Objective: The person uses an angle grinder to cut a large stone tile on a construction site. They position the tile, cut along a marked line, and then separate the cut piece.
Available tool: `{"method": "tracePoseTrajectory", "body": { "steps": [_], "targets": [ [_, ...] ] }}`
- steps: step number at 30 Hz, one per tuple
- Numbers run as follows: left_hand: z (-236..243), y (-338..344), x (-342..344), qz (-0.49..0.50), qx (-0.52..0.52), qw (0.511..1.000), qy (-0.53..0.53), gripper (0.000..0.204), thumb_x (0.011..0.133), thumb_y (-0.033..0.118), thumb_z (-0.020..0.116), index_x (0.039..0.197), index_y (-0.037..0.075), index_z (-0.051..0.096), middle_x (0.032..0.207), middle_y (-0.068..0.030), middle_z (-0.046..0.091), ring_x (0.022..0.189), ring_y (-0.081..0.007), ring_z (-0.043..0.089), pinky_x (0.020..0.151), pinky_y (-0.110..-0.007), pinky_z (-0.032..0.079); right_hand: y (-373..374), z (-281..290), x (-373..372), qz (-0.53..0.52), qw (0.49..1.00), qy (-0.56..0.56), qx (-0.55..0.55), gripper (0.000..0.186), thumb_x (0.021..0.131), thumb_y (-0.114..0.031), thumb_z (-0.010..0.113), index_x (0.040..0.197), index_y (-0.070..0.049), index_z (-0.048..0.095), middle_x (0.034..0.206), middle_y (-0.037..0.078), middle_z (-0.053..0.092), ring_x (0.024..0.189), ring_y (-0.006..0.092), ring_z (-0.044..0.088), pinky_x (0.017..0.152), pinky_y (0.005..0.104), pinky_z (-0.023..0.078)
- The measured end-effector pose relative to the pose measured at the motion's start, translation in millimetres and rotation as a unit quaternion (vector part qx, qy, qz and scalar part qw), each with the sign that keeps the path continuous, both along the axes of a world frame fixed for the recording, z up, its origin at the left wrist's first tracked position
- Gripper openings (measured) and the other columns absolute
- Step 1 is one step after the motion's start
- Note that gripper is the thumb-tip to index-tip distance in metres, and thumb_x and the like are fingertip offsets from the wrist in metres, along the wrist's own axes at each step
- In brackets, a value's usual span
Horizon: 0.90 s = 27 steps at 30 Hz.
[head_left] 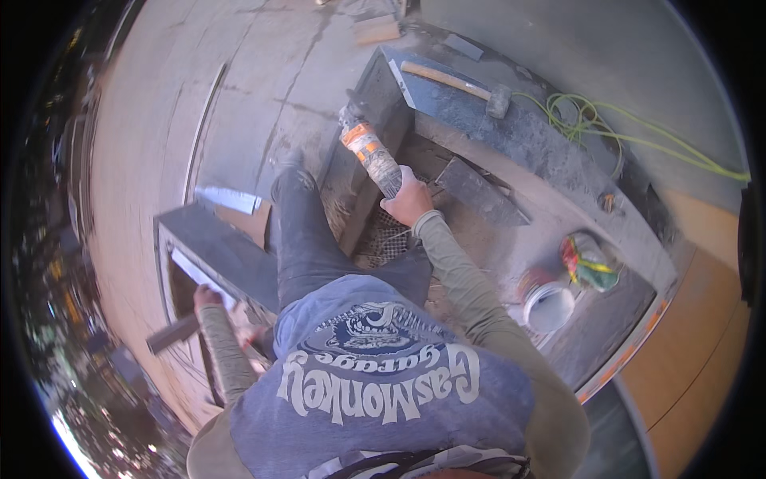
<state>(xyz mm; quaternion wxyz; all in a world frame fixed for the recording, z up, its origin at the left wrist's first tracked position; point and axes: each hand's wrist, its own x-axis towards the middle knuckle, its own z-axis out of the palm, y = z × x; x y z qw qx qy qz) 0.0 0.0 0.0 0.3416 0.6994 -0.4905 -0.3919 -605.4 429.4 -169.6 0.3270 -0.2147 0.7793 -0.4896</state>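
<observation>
My right hand (pixel 409 198) is wrapped round the rear end of a dusty angle grinder (pixel 373 156) with orange patches on its body. The tool's head points away from me, up to the edge of a grey stone-faced wall (pixel 363 116). Lower on the left, my left hand (pixel 207 297) is at a white strip (pixel 194 271) along the inner side of a dark stone ledge (pixel 219 243). Its fingers are small and blurred, so their grip is unclear. A dark bar-shaped piece (pixel 172 334) sticks out just below that hand.
A mallet (pixel 496 101) with a wooden handle lies on the far stone top, beside a coiled yellow-green cord (pixel 576 116). A dark slab (pixel 483 191) leans inside the frame. On the right stand a white-lined bucket (pixel 549 307) and a colourful bag (pixel 590 262).
</observation>
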Motion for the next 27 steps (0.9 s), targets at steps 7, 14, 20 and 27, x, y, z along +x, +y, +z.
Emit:
{"method": "tracePoseTrajectory", "body": {
  "steps": [7, 14, 20, 27],
  "targets": [
    [17.9, 271.6, 89.5, 0.289, -0.110, 0.931, -0.195, 0.018, 0.086, 0.020, 0.069, 0.097, 0.006, 0.071, 0.081, -0.0056, 0.068, 0.065, -0.0185, 0.064, 0.059, -0.036, 0.052, 168.6, 4.2, -3.8, 0.042, 0.995, 0.040, 0.075, 0.066, 0.066, -0.021, 0.084, 0.121, 0.000, 0.052, 0.106, 0.026, 0.070, 0.100, 0.0432, 0.069, 0.087, 0.0493, 0.055],
    [61.2, 327.8, 37.1, 0.057, -0.129, 0.965, -0.223, 0.027, 0.088, 0.025, 0.071, 0.107, 0.006, 0.071, 0.091, -0.0061, 0.071, 0.075, -0.0201, 0.067, 0.069, -0.038, 0.055, 226.6, 18.8, -13.0, 0.079, 0.989, -0.111, 0.062, 0.060, 0.075, 0.000, 0.075, 0.129, 0.005, 0.049, 0.104, 0.017, 0.065, 0.079, 0.0232, 0.069, 0.056, 0.0310, 0.056],
    [-65.6, 463.4, -51.7, 0.043, 0.074, 0.991, -0.107, 0.038, 0.090, 0.028, 0.071, 0.123, 0.010, 0.072, 0.100, -0.0067, 0.075, 0.081, -0.0185, 0.071, 0.077, -0.033, 0.058, 213.4, 60.7, -39.1, 0.143, 0.980, -0.122, 0.069, 0.040, 0.080, 0.003, 0.074, 0.114, 0.002, 0.054, 0.086, 0.011, 0.065, 0.065, 0.0182, 0.064, 0.051, 0.0318, 0.052],
    [-309.7, 774.4, -192.9, 0.119, 0.330, 0.936, -0.005, 0.034, 0.089, 0.038, 0.068, 0.108, 0.012, 0.076, 0.090, -0.0099, 0.076, 0.076, -0.0212, 0.073, 0.075, -0.038, 0.059, 212.9, 95.0, -63.1, 0.245, 0.954, -0.110, 0.132, 0.041, 0.074, 0.002, 0.071, 0.112, 0.001, 0.055, 0.089, 0.012, 0.064, 0.069, 0.0193, 0.064, 0.053, 0.0313, 0.052]
  ]
}}
